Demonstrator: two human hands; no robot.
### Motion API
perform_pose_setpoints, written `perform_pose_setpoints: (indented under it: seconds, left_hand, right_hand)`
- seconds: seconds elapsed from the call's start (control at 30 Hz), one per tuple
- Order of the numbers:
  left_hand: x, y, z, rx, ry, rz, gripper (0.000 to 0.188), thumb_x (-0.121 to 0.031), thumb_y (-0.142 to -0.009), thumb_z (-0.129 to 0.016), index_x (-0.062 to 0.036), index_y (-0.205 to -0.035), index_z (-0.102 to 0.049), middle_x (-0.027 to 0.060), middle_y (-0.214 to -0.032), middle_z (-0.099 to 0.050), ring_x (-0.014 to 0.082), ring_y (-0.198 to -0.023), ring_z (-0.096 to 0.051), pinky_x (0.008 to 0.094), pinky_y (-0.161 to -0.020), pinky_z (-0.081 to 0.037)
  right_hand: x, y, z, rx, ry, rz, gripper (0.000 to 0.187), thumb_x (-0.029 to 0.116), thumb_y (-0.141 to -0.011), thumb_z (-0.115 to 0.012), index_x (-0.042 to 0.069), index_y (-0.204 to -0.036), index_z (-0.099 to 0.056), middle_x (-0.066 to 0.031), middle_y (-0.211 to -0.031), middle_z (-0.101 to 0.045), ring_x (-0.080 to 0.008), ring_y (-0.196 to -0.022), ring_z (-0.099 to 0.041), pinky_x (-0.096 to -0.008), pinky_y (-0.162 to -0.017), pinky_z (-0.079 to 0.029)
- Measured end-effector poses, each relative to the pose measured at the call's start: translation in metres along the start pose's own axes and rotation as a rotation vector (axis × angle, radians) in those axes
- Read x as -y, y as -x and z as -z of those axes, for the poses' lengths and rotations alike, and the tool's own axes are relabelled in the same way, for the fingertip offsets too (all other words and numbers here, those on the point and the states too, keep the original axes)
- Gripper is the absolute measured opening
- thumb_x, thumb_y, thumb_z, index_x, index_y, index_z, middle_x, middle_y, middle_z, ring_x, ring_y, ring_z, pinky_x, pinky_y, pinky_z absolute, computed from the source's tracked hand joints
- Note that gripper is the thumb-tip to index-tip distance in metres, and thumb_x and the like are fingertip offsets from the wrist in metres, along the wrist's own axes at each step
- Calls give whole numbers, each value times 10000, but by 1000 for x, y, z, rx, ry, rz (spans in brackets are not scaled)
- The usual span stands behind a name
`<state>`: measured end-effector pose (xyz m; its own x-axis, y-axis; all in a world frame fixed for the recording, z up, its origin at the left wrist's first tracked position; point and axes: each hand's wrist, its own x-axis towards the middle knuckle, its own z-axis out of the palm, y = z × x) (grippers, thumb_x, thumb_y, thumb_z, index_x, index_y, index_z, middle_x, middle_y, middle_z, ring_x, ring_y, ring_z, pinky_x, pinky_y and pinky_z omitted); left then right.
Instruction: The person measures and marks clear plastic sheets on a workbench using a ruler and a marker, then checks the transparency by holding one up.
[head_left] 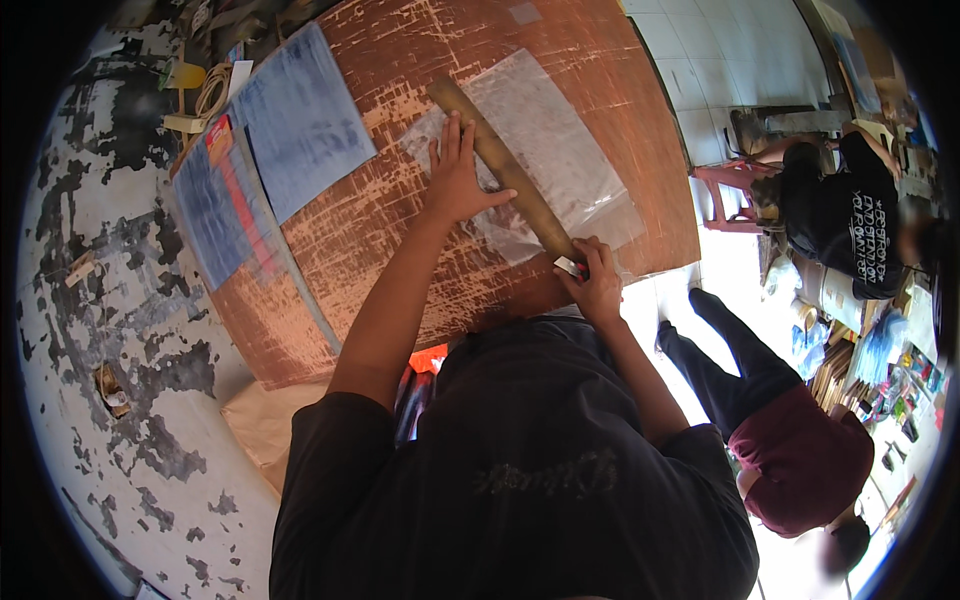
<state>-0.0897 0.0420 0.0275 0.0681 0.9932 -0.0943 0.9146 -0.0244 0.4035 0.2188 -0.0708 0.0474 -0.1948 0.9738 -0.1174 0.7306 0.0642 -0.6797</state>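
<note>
A long brown straightedge (pixel 505 165) lies slantwise across a clear plastic sheet (pixel 575 150) on the worn red-brown tabletop (pixel 390 255). My left hand (pixel 462 182) rests on the straightedge's left side, its fingers stretched out and the thumb spread across the bar. Close to the bar's near end, my right hand (pixel 600 287) has its fingers closed around a small white and red tool (pixel 570 267). Most of that tool is hidden inside the hand, so its kind cannot be made out.
Blue-grey sheets (pixel 305 120) lie at the table's left, with a long thin metal strip (pixel 290 255) and a red-handled tool (pixel 218 140). A peeling wall (pixel 120 400) stands left. Two people are at right, one in a maroon shirt (pixel 805 460), one near a red stool (pixel 722 195).
</note>
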Motion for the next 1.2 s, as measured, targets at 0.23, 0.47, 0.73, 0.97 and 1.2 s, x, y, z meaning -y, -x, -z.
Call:
perform_pose_setpoints:
  seconds: [0.23,0.47,0.73,0.97,1.2]
  left_hand:
    - [-1,-1,5,32,11,19,1437,-780,-680,-813,-42,-1687,-102,201,-1764,3,378,-1636,-6,619,-1290,-97]
    - [1,2,1,11,31,10,1446,-764,-672,-825,-55,-1693,-85,203,-1766,22,374,-1638,17,608,-1293,-58]
    - [-1,2,0,37,-37,21,1450,-797,-680,-790,-65,-1698,-62,199,-1768,35,367,-1638,31,605,-1295,-46]
    - [2,0,-3,67,-38,31,1462,-820,-680,-775,-70,-1700,-43,197,-1767,61,360,-1638,49,605,-1296,-36]
    - [3,1,0,63,5,7,1447,-807,-685,-792,-52,-1693,-80,222,-1762,39,400,-1633,6,611,-1291,-68]
  right_hand:
    - [-1,-8,6,31,4,64,601,254,-780,-913,108,-1285,-621,-119,-1312,-617,-354,-1119,-693,-473,-838,-609]
    - [-3,-5,1,15,15,98,599,263,-793,-905,92,-1292,-620,-132,-1333,-611,-372,-1143,-680,-476,-837,-609]
    - [-5,-3,1,21,24,86,605,283,-804,-896,87,-1306,-620,-139,-1345,-604,-376,-1133,-683,-475,-820,-612]
    - [-1,-4,1,6,38,94,599,286,-812,-894,93,-1309,-621,-135,-1310,-613,-370,-1090,-698,-479,-803,-613]
    - [68,-60,12,-9,-166,86,501,249,-837,-890,44,-1230,-654,-130,-1131,-664,-259,-934,-701,-373,-783,-572]
